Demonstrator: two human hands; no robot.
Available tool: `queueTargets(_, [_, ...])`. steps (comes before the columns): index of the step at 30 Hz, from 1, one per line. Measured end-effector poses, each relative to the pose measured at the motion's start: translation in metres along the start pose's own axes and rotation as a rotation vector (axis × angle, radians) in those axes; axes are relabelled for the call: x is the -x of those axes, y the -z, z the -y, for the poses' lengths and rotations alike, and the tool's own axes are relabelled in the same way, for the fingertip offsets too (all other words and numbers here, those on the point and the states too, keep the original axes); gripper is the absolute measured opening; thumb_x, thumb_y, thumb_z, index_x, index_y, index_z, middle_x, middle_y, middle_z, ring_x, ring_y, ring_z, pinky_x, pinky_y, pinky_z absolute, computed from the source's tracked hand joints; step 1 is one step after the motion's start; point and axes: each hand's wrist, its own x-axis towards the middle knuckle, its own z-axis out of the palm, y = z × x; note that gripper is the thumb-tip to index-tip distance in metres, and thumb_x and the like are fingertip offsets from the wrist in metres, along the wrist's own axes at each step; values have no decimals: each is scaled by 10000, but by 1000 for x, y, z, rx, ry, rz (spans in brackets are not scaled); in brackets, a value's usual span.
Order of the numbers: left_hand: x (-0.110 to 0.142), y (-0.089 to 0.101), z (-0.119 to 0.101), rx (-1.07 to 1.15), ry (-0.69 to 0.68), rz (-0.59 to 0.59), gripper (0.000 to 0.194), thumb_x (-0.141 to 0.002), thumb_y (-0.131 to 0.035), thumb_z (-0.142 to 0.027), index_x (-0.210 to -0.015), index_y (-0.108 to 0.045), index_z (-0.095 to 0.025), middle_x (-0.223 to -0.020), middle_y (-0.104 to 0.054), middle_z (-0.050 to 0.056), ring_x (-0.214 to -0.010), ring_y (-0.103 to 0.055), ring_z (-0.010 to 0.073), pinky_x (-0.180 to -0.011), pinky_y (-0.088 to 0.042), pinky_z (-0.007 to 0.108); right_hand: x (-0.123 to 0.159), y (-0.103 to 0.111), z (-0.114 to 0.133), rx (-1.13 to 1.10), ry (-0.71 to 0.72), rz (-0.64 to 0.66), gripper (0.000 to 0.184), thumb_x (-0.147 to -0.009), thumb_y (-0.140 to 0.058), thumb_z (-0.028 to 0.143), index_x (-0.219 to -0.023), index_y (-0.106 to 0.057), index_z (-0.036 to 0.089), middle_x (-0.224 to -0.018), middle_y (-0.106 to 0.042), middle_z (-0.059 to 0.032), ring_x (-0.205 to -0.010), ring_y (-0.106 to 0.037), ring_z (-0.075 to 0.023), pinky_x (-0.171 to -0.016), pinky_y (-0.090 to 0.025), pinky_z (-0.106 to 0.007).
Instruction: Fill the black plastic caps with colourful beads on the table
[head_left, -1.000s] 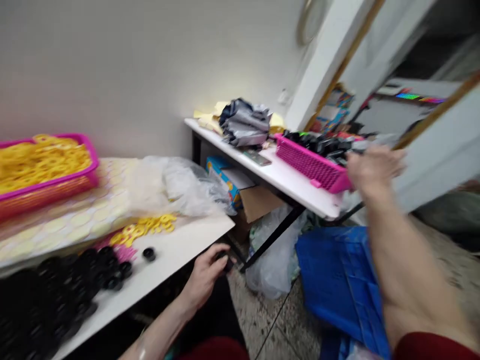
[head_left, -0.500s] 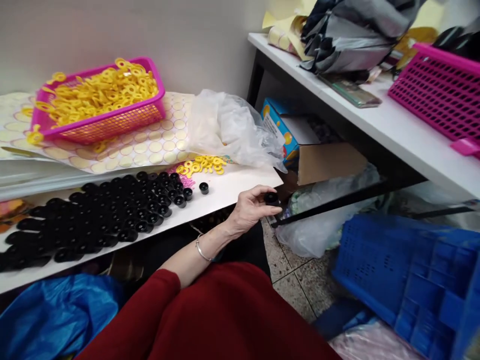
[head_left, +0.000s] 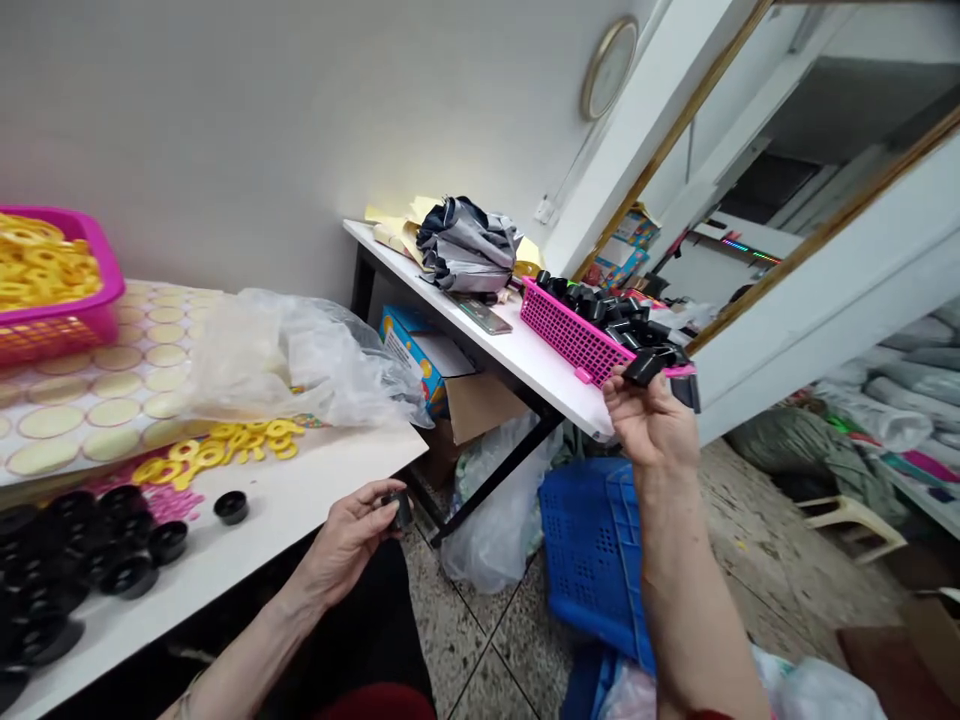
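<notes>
My left hand (head_left: 341, 542) pinches a small black round cup (head_left: 403, 510) between thumb and fingers, just off the corner of the white table. To the right, my raised right hand (head_left: 654, 425) is closed on a black plastic piece (head_left: 643, 367). It is beside the front end of a pink basket (head_left: 570, 343) heaped with black plastic pieces (head_left: 592, 302). One black cup (head_left: 230, 507) stands apart on the near table. Many similar black cups (head_left: 75, 560) are grouped at its left, next to loose yellow rings (head_left: 225, 445) and tiny pink pieces (head_left: 171, 503).
Another pink basket (head_left: 67, 330), full of yellow rings, sits at far left on a sheet of round stickers (head_left: 116, 385). A clear plastic bag (head_left: 322, 365) lies at the table's back. Below are an open carton (head_left: 480, 405) and a blue crate (head_left: 589, 545).
The view has swung right. My right hand has come into sight at the right-hand basket, closed on a black piece. My left hand still holds the black cup.
</notes>
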Motion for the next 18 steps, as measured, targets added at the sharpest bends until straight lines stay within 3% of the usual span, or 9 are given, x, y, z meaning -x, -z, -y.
queueTargets(4, [4, -4, 0, -6, 47, 16, 499, -522, -973, -381, -928, -785, -160, -836, -742, 65, -700, -640, 131, -621, -521, 222, 0, 9, 5, 14, 23, 60, 174, -900, -678, 335, -871, -677, 164, -780, -721, -29, -669, -672, -97, -714, -624, -261])
queueTargets(7, [7, -7, 3, -93, 33, 2, 533, -491, -974, -352, -946, -779, -155, -869, -750, 74, -742, -649, 144, -662, -531, 232, 19, 9, -6, 126, 79, 165, 266, -767, -816, 378, -909, -671, 206, -803, -716, 3, -678, -675, -110, -706, -617, -280])
queueTargets(9, [7, -11, 6, -178, -23, -42, 590, -437, -977, -285, -973, -765, -157, -911, -754, 73, -812, -669, 162, -725, -547, 239, 49, 6, -29, 298, 35, 258, 355, -700, -864, 365, -972, -674, 239, -842, -714, 20, -697, -671, -126, -726, -608, -312])
queueTargets(14, [5, -23, 24, -350, -228, -117, 754, -442, -918, -242, -1151, -668, -189, -945, -743, 44, -848, -694, 183, -779, -581, 287, 150, -6, -115, 622, -185, 533, 318, -830, -710, 363, -1101, -616, 228, -1041, -694, -26, -976, -650, -166, -890, -542, -319])
queueTargets(16, [2, -23, 35, -435, -339, -151, 728, -483, -870, -246, -1176, -656, -199, -958, -743, 38, -846, -705, 183, -777, -586, 288, 181, -9, -140, 707, -172, 569, 315, -873, -640, 321, -1164, -557, 236, -1074, -673, -29, -992, -635, -163, -890, -528, -315])
queueTargets(18, [-4, -19, 47, -524, -437, -169, 673, -533, -826, -257, -1184, -662, -211, -974, -749, 37, -878, -721, 193, -800, -597, 296, 193, -10, -153, 799, -78, 578, 280, -902, -569, 266, -1178, -529, 237, -1068, -656, -33, -972, -624, -157, -879, -516, -311])
